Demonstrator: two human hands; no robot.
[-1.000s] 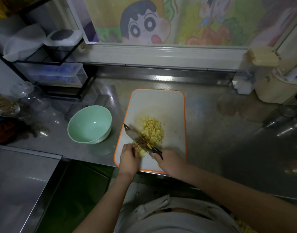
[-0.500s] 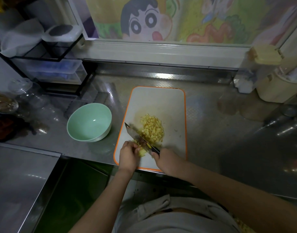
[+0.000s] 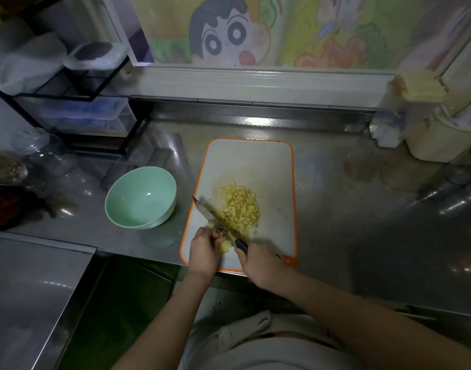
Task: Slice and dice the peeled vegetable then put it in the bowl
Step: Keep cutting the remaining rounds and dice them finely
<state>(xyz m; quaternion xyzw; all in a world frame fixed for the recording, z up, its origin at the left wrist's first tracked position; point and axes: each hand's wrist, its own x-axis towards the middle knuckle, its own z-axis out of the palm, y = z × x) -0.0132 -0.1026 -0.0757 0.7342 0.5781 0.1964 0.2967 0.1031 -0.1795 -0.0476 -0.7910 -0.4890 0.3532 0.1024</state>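
A white cutting board with an orange rim [image 3: 250, 161] lies on the steel counter. A pile of yellow diced vegetable [image 3: 242, 208] sits in its middle. My left hand [image 3: 203, 252] holds the last uncut yellow piece [image 3: 225, 246] at the board's near left. My right hand [image 3: 258, 263] grips the black handle of a knife [image 3: 215, 217]; its blade slants up and left, down on the piece beside my left fingers. A mint green bowl [image 3: 140, 197] with nothing in it stands left of the board.
A black wire rack with clear plastic boxes [image 3: 76, 113] stands at the back left, glass jars [image 3: 28, 153] in front of it. Cream and clear containers [image 3: 429, 134] fill the back right. A lower steel surface [image 3: 28, 289] lies at the near left.
The knife keeps chopping beside my left fingers with only small shifts. The uncut piece under my left hand has become shorter.
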